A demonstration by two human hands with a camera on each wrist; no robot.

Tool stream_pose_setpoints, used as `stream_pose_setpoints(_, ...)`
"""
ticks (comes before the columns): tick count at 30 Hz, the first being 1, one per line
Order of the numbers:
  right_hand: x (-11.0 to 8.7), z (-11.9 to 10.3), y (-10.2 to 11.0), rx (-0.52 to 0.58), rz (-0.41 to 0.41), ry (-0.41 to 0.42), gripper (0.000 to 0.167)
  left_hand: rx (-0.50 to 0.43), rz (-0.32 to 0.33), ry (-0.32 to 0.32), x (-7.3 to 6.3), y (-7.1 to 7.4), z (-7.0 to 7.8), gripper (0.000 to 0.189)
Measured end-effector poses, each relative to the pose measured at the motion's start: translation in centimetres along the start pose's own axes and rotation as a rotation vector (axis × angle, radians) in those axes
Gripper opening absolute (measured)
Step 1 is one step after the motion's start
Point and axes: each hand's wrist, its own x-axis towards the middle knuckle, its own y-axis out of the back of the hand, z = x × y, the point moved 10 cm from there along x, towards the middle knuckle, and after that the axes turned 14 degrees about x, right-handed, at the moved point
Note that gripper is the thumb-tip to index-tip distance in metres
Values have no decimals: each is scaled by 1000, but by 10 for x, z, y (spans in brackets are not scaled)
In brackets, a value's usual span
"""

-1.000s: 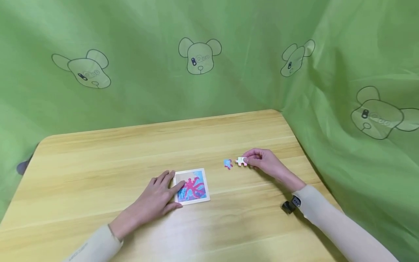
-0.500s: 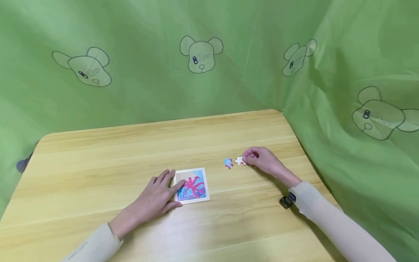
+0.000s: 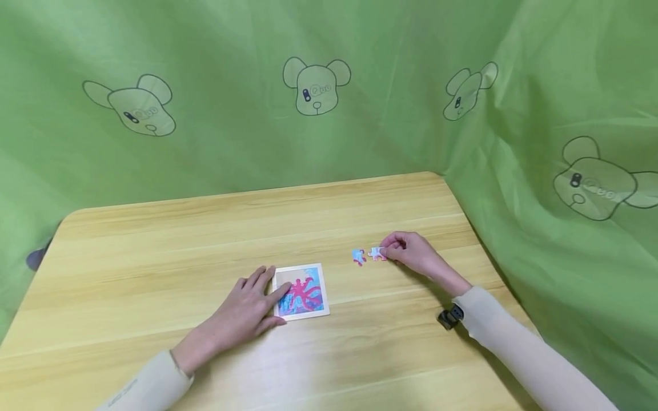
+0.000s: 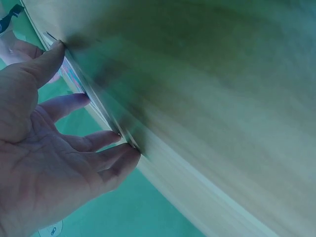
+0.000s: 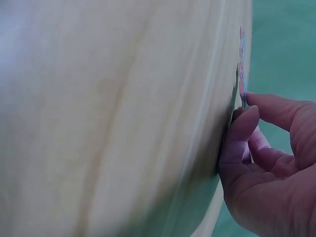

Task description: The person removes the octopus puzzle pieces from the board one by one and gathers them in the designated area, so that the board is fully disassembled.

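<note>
A small square jigsaw puzzle (image 3: 302, 291) in a pale frame shows a red octopus on blue, with a bare patch at its upper left. Over its left side rests my left hand (image 3: 244, 311), fingers spread, index finger on the picture and thumb at the lower corner. The left wrist view has the fingertips (image 4: 131, 153) along the frame's edge. Further right, my right hand (image 3: 416, 254) pinches a puzzle piece (image 3: 377, 253) between thumb and index finger, its bluish face up. A second puzzle piece (image 3: 358, 257), blue and red, lies just left of it.
The wooden table (image 3: 180, 251) has rounded far corners. Green cloth (image 3: 231, 142) with bear-head outlines hangs behind it and along the right side. A small black device (image 3: 451, 317) sits at the right wrist.
The piece in my right hand showed a plain whitish face before and now shows a bluish one. My right hand has shifted very slightly; the left hand and framed puzzle stay put.
</note>
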Motion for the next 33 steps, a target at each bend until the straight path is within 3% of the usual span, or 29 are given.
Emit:
stream_pose_setpoints(6,-5,-1,2,-14,27,30,28,-13,-1,3,-1,0,-1,72)
stream_pose_setpoints(11,-14,-16,-7,-105,-10,147,38,-14,-2,6,-1,-2,-1,73)
stream_pose_setpoints(15,-18,-24,-13,-169,-24,221,34,-6,3,5,-1,-2,-1,73)
stream_pose_setpoints(22,-14,-22,-15,-162,-51,216,23,-14,22,15,-5,0,-2,72)
stream_pose_setpoints(33,-11,-21,-14,-158,-107,212,22,-20,44,7,-5,1,-2,71)
